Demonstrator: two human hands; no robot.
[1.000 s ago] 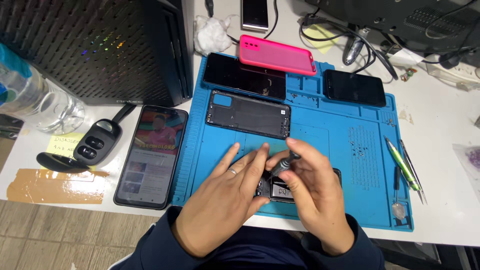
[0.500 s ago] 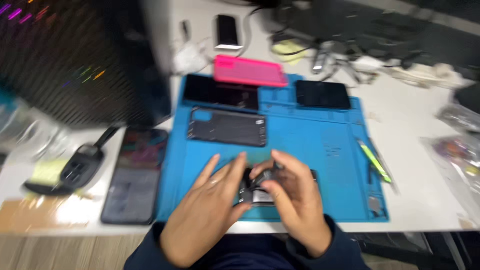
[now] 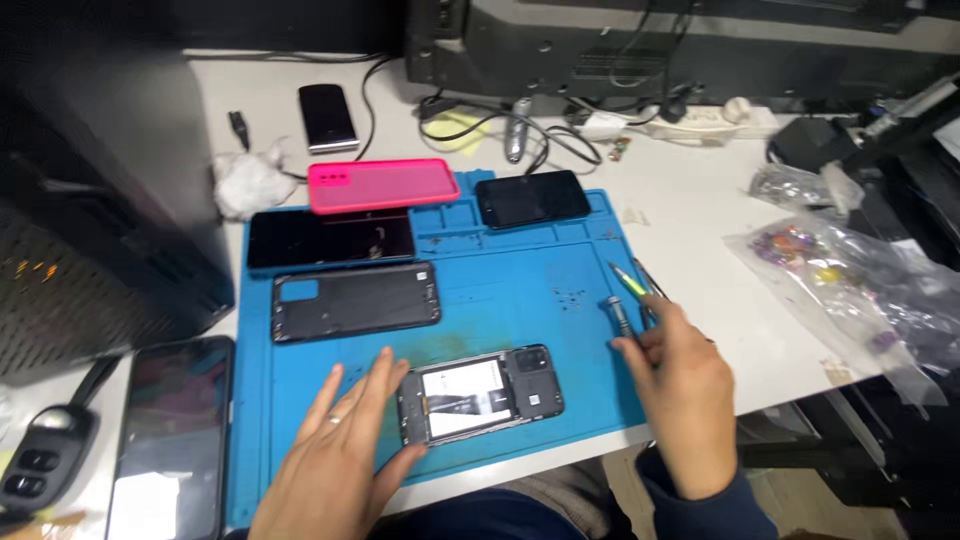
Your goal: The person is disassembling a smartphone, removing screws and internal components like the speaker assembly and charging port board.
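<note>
Touching the left hand (image 3: 335, 460), the opened phone (image 3: 480, 393) lies just right.

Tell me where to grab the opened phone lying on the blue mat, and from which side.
Grip the opened phone by its two long edges, coming from above. It lies flat, internals up, so avoid the exposed middle. The left hand already touches its left end; the right end near the camera module is free.

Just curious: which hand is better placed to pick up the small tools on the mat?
Right hand: its fingers already touch the tools, while the left hand rests against the opened phone.
</note>
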